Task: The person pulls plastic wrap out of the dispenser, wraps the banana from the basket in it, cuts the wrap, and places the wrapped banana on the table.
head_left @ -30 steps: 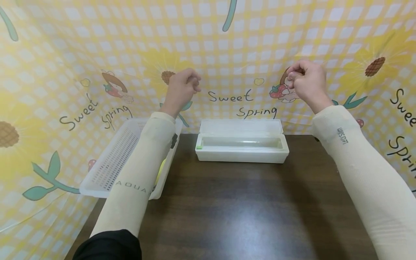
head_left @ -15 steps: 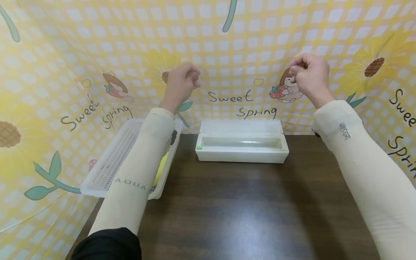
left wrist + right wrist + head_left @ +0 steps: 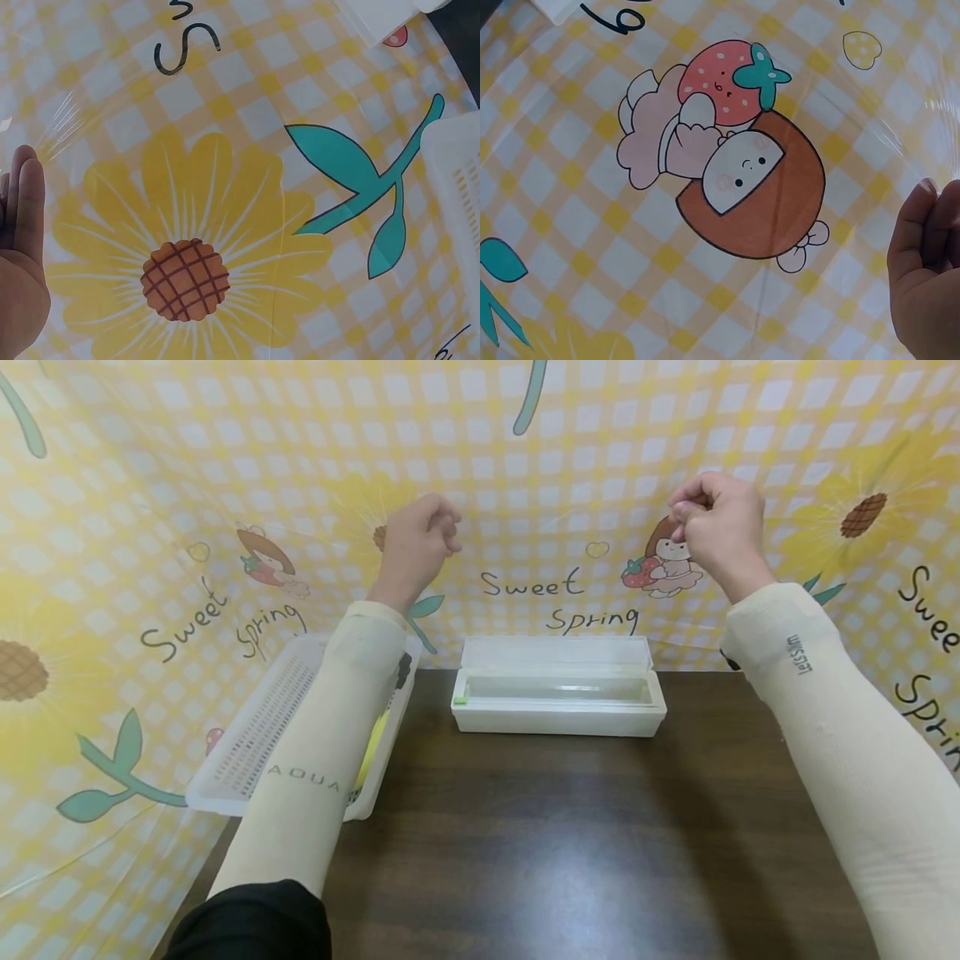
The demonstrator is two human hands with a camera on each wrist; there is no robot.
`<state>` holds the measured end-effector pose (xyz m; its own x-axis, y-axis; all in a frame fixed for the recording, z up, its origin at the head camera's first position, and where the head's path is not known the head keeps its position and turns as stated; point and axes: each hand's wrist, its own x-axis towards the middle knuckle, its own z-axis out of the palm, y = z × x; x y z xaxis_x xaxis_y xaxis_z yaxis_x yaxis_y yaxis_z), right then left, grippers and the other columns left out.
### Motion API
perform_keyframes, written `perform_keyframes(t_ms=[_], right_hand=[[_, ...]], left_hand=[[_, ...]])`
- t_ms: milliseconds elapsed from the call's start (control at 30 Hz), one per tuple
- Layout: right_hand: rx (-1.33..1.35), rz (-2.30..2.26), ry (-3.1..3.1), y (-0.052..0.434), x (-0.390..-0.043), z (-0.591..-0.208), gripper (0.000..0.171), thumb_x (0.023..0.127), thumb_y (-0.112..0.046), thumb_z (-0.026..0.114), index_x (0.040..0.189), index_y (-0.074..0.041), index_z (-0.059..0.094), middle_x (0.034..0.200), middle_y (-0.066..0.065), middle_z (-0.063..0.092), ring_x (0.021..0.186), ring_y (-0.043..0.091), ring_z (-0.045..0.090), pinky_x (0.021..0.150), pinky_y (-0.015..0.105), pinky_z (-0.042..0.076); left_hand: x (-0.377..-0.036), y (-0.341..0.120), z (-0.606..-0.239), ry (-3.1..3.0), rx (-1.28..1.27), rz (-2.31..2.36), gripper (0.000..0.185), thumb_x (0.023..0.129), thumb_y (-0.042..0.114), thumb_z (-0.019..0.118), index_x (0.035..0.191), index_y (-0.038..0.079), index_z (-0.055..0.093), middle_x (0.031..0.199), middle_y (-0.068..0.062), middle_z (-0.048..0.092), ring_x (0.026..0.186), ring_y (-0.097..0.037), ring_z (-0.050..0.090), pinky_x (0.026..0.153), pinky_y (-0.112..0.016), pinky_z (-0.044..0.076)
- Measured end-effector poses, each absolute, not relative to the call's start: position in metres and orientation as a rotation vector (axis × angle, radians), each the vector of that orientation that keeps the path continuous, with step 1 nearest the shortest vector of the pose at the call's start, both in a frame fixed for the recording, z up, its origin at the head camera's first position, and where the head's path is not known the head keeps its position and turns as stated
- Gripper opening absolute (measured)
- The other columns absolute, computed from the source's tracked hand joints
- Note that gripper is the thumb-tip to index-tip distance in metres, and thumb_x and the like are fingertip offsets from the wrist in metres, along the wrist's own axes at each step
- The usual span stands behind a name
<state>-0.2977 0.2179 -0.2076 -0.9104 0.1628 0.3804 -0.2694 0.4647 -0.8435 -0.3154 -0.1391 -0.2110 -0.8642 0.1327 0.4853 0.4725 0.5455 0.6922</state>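
Both hands are raised in front of the patterned backdrop, well apart. My left hand (image 3: 414,547) has its fingers curled together. From its fingertips, in the left wrist view, spread shiny creases of clear plastic wrap (image 3: 61,126). My right hand (image 3: 722,527) pinches thumb against finger, and similar creases of the plastic wrap (image 3: 939,112) fan out there in the right wrist view. The sheet between the hands is nearly invisible. Below stands a long white plastic-wrap dispenser box (image 3: 558,720), its lid (image 3: 557,653) tipped back and a green piece (image 3: 460,700) at its left end.
A white perforated basket (image 3: 225,789) stands at the left, partly hidden by the left sleeve. Something yellow (image 3: 371,747) and something dark (image 3: 404,671) show inside it. The dark brown table (image 3: 540,843) meets a yellow checked cloth (image 3: 525,477) at the back and left.
Both hands have risen, the right one also shifting slightly to the right. The box and basket stay in place.
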Motion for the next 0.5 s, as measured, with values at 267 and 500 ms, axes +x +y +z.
perform_keyframes(t_ms=[267,500], right_hand=[[0.103,1.423,-2.304,0.2168,-0.2982,-0.2066,0.014,0.101,-0.002,0.055,0.097,-0.003,0.068,0.081,-0.003,0.062,0.058,0.005,0.061,0.052,0.015,0.048],[0.115,1.434,-2.278,0.2153,-0.2975,-0.2061,0.013,0.101,-0.002,0.056,0.095,-0.004,0.068,0.080,-0.001,0.063,0.057,0.005,0.061,0.054,0.016,0.052]], left_hand=[[-0.3143,-0.1398,-0.2084,-2.430,-0.452,-1.234,0.018,0.104,0.000,0.050,0.113,-0.003,0.065,0.102,-0.018,0.066,0.086,-0.022,0.070,0.084,-0.024,0.055],[-0.3135,-0.1396,-0.2069,-2.452,-0.413,-1.221,0.017,0.104,0.004,0.052,0.114,0.000,0.066,0.104,-0.016,0.069,0.086,-0.017,0.070,0.119,-0.058,0.000]])
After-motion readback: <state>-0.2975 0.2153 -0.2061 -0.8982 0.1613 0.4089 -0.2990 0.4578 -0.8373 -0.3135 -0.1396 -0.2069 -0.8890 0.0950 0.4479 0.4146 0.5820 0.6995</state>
